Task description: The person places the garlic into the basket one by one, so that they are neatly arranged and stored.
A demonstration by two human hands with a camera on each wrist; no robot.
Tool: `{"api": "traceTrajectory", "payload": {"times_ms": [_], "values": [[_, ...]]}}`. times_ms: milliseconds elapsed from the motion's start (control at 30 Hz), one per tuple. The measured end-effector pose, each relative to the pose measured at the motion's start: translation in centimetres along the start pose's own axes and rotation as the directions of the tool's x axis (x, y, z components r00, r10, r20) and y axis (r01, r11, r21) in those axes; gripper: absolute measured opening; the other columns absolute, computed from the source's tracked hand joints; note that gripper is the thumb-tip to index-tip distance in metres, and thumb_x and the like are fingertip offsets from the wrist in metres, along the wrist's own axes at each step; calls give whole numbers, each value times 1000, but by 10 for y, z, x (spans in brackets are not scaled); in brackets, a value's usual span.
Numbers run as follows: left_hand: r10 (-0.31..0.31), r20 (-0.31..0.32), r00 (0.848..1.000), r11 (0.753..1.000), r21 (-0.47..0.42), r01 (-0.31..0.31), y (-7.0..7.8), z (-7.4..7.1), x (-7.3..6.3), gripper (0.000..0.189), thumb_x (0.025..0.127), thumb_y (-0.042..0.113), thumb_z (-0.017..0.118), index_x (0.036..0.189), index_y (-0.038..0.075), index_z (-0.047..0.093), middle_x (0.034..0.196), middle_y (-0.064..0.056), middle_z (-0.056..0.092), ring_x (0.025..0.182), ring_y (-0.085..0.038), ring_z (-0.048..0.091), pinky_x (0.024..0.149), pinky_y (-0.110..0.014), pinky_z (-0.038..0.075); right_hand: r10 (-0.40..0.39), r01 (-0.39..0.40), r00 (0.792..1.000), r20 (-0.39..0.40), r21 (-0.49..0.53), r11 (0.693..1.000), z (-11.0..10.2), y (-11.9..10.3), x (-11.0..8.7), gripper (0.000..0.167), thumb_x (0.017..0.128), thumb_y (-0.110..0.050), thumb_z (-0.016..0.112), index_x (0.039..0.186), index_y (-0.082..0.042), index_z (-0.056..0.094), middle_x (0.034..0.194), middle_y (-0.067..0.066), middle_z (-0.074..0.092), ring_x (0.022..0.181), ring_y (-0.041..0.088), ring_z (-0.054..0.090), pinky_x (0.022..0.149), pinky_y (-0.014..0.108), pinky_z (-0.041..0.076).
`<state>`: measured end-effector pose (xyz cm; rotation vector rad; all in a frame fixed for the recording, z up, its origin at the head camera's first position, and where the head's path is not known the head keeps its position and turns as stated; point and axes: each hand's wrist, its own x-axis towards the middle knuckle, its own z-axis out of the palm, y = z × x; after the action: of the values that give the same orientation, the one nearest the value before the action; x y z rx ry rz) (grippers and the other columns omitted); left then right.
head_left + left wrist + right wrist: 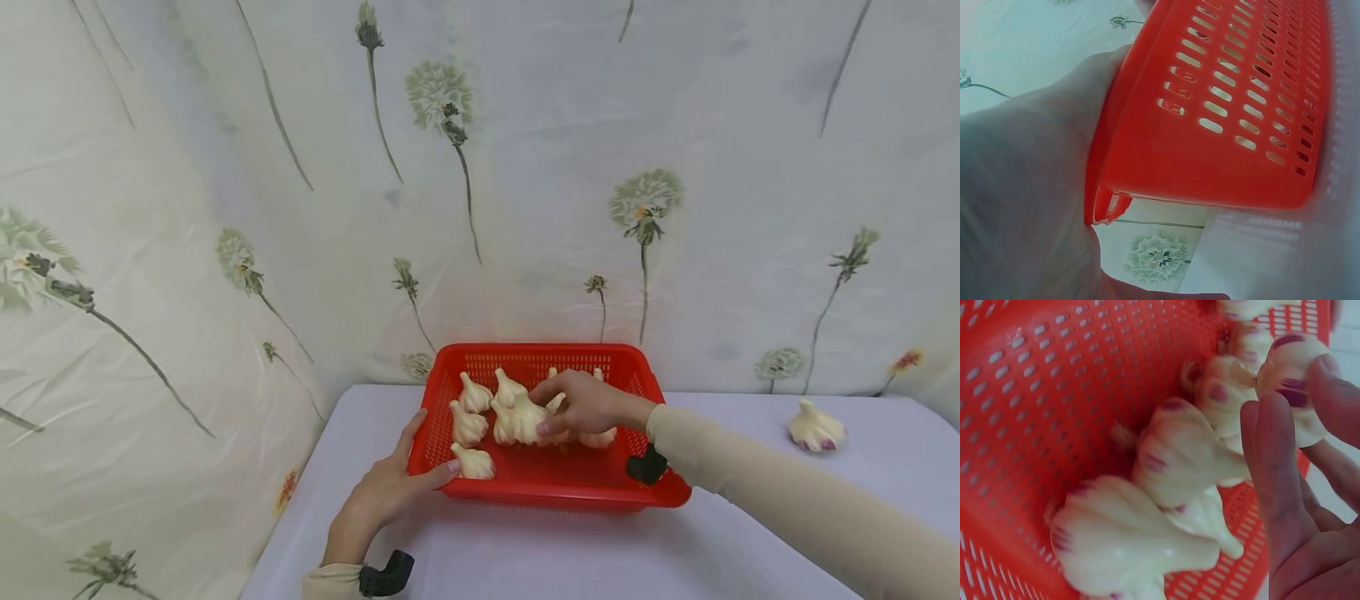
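A red perforated plastic basket (555, 492) stands on the table, with several cream garlic bulbs (468, 425) inside, mostly toward its left and back. My right hand (588, 404) reaches in over the right side and pinches one garlic bulb (1291, 356) between thumb and fingers, above the others. Purple marks show on that bulb in the right wrist view. At the basket's front left corner my left hand (378, 493) grips the rim, thumb over the front edge and fingers along the left side. Part of the bulbs is hidden behind my right hand.
One more garlic bulb (817, 429) lies on the white-covered table (570, 558), right of the basket. A sheet printed with dandelions (525, 208) hangs close behind the basket and along the left side.
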<state>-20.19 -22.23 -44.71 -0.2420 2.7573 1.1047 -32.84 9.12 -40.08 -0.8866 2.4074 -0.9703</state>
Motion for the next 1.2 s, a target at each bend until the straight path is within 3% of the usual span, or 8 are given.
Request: {"api": "traceTrajectory", "payload": {"times_ms": [167,400,633,833,1033,1200], "values": [[-2,0,1000,1000,-2,2,2,-1,1,108,79,79,71,168,39,24,137,-16,68,106,-33,67,82,-55,62,20,-22,999,49,43,999,8,-1,5,59,89,-20,87,142,-3,66,137,18,69,79,21,74,73,36,65],[10,1,1000,1000,-8,-10,2,-3,2,107,80,77,71,168,40,22,141,-17,66,110,-34,67,84,-58,61,-31,39,996,87,-81,996,12,-3,16,53,85,-23,90,134,-11,73,129,7,74,113,30,67,93,41,62],[38,1,999,999,1,-38,4,-1,3,103,83,76,70,168,42,21,143,-21,64,114,-40,67,87,-61,59,-57,64,990,128,-53,997,19,6,24,45,81,-24,93,123,-15,79,118,0,77,107,28,68,93,45,60],[24,6,1000,1000,3,-24,3,-1,4,105,82,77,70,168,42,21,142,-20,65,111,-37,68,84,-59,61,-102,111,985,137,-62,992,25,9,27,38,80,-25,95,116,-21,82,109,-7,78,103,23,67,85,37,58],[14,10,1000,1000,2,-14,1,-1,3,107,81,78,70,168,42,21,142,-19,64,112,-36,67,85,-59,61,-90,93,984,153,-10,996,32,8,28,36,81,-20,94,115,-19,82,105,-5,79,96,27,69,81,35,60],[7,13,1000,1000,6,-7,-1,-1,2,108,80,79,70,168,42,21,140,-19,66,111,-35,67,84,-59,62,-121,126,981,149,-20,992,37,8,29,37,80,-17,95,115,-16,83,104,-3,80,93,27,72,81,36,62]]}}
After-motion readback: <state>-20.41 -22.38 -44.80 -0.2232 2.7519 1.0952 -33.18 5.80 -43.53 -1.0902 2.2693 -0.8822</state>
